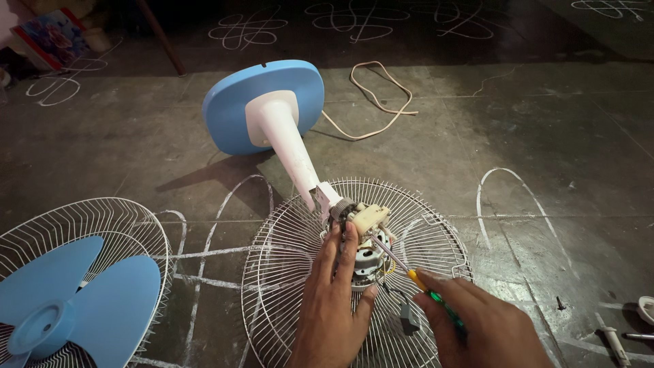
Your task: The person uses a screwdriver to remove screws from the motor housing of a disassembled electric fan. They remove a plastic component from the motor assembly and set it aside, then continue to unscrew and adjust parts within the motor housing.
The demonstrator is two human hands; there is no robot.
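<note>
Nearest cam, L hand (334, 307) is wrapping fingers round the bare fan motor (361, 255), thumb on one side, fingers curled up the other, gripping it firm. R hand (487, 327) is closing tight on a screwdriver (409, 271) w/ yellow-green handle, its thin shaft angling up-left, tip touching the motor top just below a cream plastic block (371, 218). Motor is sitting at centre of the rear wire guard (286, 272), which is lying flat on the dark floor (545, 123). A black wire w/ small dark part (409, 320) is hanging from the motor btwn the hands. Left edge: front wire guard (122, 218) is holding the blue fan blade (82, 300). Right edge: a pen-like tool (615, 344) & a small screw (560, 303) are lying on the floor. Further back, the white stand neck (289, 146) is running from the motor to the blue base (231, 109), tipped on edge. Beyond it a cream cord (378, 99) is looping over chalk patterns (248, 28)
</note>
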